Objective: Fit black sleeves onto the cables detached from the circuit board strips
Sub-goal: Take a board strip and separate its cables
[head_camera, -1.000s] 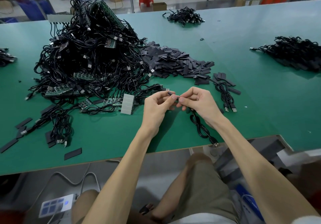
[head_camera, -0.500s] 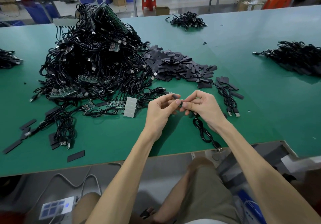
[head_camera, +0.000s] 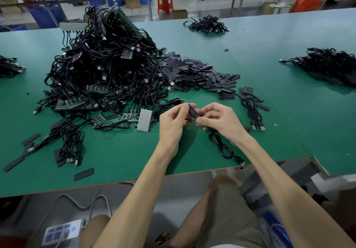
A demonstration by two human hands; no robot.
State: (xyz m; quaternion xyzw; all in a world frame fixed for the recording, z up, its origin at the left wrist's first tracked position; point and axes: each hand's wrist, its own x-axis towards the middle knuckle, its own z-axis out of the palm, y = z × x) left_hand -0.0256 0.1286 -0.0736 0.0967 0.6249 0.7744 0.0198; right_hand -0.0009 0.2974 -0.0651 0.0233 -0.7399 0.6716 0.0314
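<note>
Left hand (head_camera: 173, 124): its fingers pinch the top end of the black sleeve (head_camera: 193, 111).
Right hand (head_camera: 221, 122): its thumb and first finger pinch the low end of the same sleeve.
Black sleeve: it sits between the two hands, near the middle of the tabletop (head_camera: 289, 124). It is tilted, with its top end toward 11 o'clock.
Cable (head_camera: 223, 148): it comes out from under the right hand and runs toward 5 o'clock. Its plug lies at the near edge of the tabletop.
Big cable pile (head_camera: 104, 70): it is at 10 o'clock from the hands, a tall black heap with green circuit board strips (head_camera: 71, 104) stuck in it.
Sleeve pile (head_camera: 196, 74): it is at 12 o'clock from the hands, just beside the big cable pile.
Two loose cables (head_camera: 252, 111): they lie at 3 o'clock from the hands.
Other cable heaps: one (head_camera: 331, 65) is at 2 o'clock, well apart, and a small one (head_camera: 208, 24) is far off at 12 o'clock.
Single sleeve (head_camera: 84, 174): it lies flat at 8 o'clock, near the tabletop edge.
</note>
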